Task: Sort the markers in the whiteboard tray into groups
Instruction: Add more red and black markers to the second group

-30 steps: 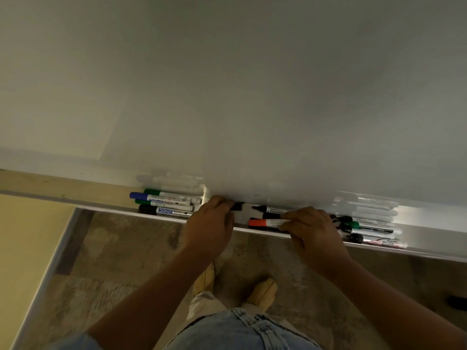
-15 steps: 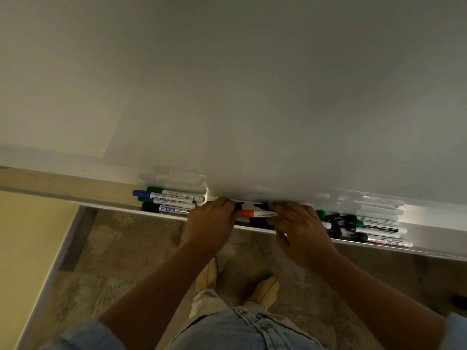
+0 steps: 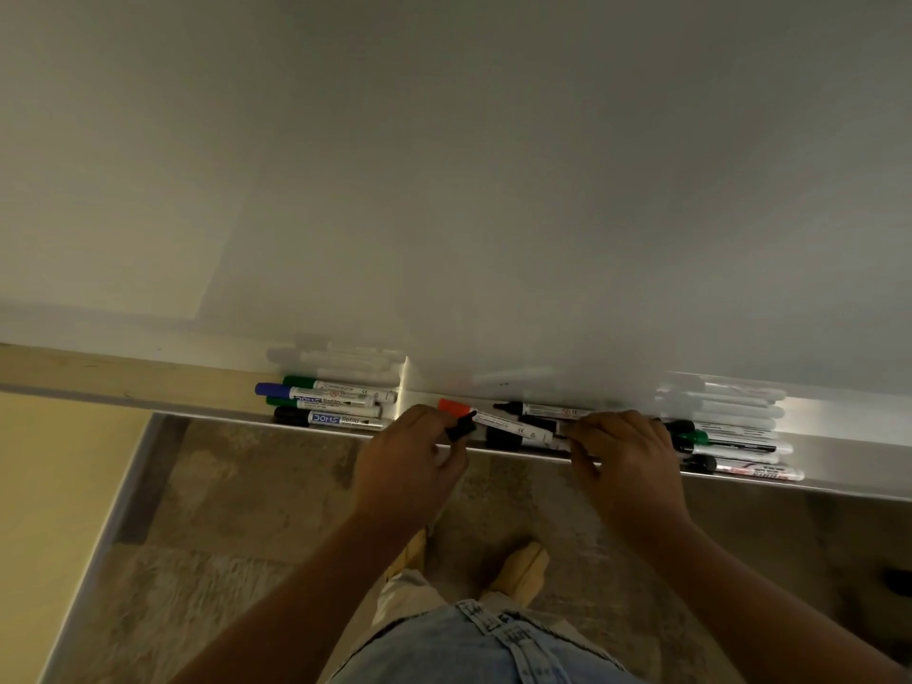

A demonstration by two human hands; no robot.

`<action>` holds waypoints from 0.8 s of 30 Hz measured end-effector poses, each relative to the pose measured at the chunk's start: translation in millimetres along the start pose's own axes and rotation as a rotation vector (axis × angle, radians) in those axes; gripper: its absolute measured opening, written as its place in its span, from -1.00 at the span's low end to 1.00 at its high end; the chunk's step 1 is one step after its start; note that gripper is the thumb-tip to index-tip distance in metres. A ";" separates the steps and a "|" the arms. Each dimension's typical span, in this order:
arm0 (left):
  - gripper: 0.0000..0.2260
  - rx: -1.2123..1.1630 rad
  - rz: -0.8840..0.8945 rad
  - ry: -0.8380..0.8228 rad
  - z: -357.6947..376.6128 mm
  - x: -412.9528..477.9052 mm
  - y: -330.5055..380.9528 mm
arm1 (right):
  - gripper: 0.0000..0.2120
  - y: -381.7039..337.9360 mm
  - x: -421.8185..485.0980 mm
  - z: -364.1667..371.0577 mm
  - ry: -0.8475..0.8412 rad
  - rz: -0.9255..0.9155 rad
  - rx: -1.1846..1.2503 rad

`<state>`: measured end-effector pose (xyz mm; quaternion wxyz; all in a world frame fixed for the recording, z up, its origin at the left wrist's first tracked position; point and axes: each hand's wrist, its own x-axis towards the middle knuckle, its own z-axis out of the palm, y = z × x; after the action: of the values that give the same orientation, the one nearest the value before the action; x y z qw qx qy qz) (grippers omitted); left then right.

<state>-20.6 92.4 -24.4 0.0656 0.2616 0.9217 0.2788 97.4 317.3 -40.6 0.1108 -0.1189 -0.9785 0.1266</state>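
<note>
The whiteboard tray runs across the view under the board. My left hand is at its front edge, pinching a black marker whose dark end sticks out between the fingers. My right hand grips the tail of a red-capped marker, which lies slanted in the middle section over black markers. Left of a white divider lies a group of green, blue and black markers. A further group of black and green markers lies to the right of my right hand.
The whiteboard fills the upper view and reflects the markers faintly. Below the tray are a patterned floor, my jeans and shoes. A wooden strip and a yellow wall are at the left.
The red-capped marker has slid left and now lies slanted with its cap near my left hand. My right hand has drawn back rightward, and more black markers show in the middle section.
</note>
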 end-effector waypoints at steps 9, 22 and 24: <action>-0.84 -0.016 -0.012 -0.042 2.9 2.9 -3.3 | -0.76 7.7 -7.3 -0.3 -0.007 0.114 -0.112; -0.83 -0.015 -0.070 -0.069 6.9 0.3 -5.9 | -0.69 -15.1 7.5 9.8 -0.112 -0.029 -0.164; -0.82 -0.030 -0.073 -0.074 7.7 0.2 -5.4 | -0.63 -15.6 8.3 10.0 -0.126 -0.041 -0.179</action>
<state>-21.1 92.3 -33.8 0.1137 0.2371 0.9232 0.2802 83.9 302.6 -44.2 0.0407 -0.1003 -0.9932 0.0437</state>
